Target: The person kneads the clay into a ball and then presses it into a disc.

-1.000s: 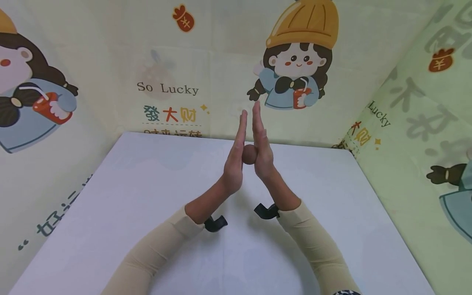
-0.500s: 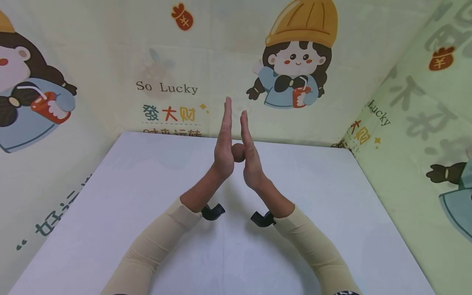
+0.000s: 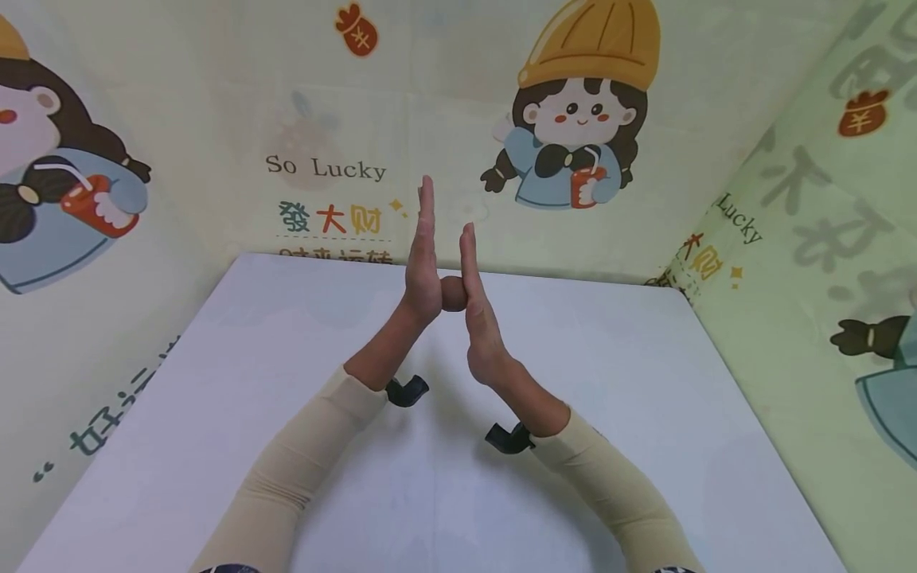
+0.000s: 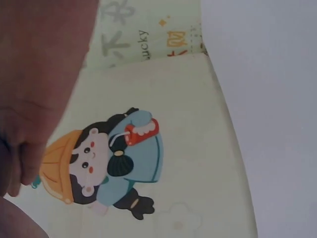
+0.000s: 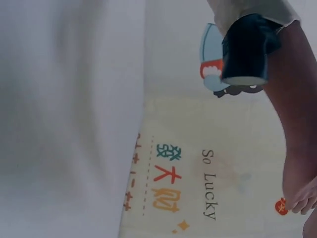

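Between my two flat palms sits a small brown ball (image 3: 454,294), held up above the white table in the head view. My left hand (image 3: 423,274) stands upright with straight fingers, the base of its palm against the ball. From the other side my right hand (image 3: 480,322) presses with its fingers, also straight and pointing up. The left fingertips reach higher in the view than the right ones. In the right wrist view the left forearm (image 5: 292,94) crosses the right side, and the hands are cut off by the frame's edge.
The white table (image 3: 344,477) lies under both arms. Cloth walls (image 3: 444,95) printed with cartoon figures and lettering rise at the back and both sides. Black wrist cameras, the left (image 3: 407,391) and the right (image 3: 509,438), hang from the cream sleeves.
Both hands and the ball have shifted left. My left hand has slid upward and my right hand downward along the ball, so the left fingertips now stand higher instead of the right ones.
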Motion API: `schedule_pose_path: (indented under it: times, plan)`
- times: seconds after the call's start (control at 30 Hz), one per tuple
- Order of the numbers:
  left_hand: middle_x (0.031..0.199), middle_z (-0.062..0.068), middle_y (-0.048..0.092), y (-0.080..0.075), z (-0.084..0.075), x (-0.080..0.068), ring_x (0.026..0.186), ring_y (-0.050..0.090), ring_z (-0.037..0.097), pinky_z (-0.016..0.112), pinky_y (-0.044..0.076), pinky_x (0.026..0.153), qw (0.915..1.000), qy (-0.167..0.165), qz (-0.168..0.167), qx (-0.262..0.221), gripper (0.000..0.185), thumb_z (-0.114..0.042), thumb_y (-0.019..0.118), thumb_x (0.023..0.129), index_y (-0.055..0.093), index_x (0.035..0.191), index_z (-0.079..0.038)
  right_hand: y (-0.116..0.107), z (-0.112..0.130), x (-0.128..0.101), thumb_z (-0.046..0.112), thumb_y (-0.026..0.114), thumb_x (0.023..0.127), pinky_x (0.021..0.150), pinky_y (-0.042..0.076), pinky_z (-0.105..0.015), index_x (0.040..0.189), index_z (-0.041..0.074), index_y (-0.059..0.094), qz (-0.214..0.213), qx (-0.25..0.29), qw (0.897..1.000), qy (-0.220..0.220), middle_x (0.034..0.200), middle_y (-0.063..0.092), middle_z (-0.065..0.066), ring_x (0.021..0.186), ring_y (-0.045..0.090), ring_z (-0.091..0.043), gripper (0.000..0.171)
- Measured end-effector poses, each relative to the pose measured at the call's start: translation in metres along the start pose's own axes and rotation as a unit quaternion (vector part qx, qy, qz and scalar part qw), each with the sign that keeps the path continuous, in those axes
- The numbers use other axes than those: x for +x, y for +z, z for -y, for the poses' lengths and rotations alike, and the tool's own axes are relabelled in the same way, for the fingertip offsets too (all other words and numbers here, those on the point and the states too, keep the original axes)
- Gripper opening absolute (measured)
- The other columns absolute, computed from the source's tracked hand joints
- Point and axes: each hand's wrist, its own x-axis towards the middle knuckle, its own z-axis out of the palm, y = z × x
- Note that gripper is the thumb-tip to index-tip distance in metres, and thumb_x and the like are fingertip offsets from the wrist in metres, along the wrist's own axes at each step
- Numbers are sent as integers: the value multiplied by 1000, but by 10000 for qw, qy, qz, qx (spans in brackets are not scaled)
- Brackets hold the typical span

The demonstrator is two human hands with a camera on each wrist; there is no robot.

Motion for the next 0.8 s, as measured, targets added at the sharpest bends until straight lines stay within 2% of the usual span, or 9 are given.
schedule_pose_path:
  times: [0.33,0.47,0.63,0.73,0.77,0.8]
  plan:
    - [177,3,-5,1,18,-6,158,-7,3,39,-5,126,9974,-303,646,-71,68,-31,16,107,1,169,-6,-5,11,8,66,15,108,127,-4,-49,166,-3,-2,-65,23,9999,-124,176,-11,-12,160,-13,-30,91]
    - [177,4,-6,4,19,-12,158,-10,6,42,-7,125,9951,-338,922,111,67,-31,13,108,-1,169,-6,-10,14,16,67,17,108,127,-3,-50,165,-4,-1,-147,-54,9997,-195,176,-10,-13,160,-12,-30,93]
    - [177,5,-5,12,19,-20,159,-12,11,44,-7,126,9927,-199,1192,51,64,-26,10,109,0,168,-4,-18,16,27,68,17,107,127,-2,-48,166,-2,0,-306,-176,9991,-229,176,-9,-13,161,-10,-28,94]
    - [177,6,-4,17,21,-24,159,-9,8,38,-5,125,9912,-72,1319,-64,62,-25,9,110,1,168,-3,-24,18,35,67,17,107,127,-3,-48,166,-4,0,-400,-225,9984,-338,175,-9,-16,161,-8,-27,93]
    - [177,6,-2,18,22,-25,157,13,5,34,10,124,9908,-45,1350,-83,62,-25,9,111,1,168,-3,-25,19,38,67,17,107,127,-3,-48,165,-4,0,-427,-239,9981,-361,175,-9,-16,161,-8,-27,94]
    - [177,6,-1,19,22,-26,146,34,4,32,12,123,9907,-21,1358,-73,61,-24,9,111,1,167,-2,-27,20,40,68,17,107,127,-3,-47,165,-5,0,-457,-234,9980,-369,175,-8,-16,161,-7,-26,95]
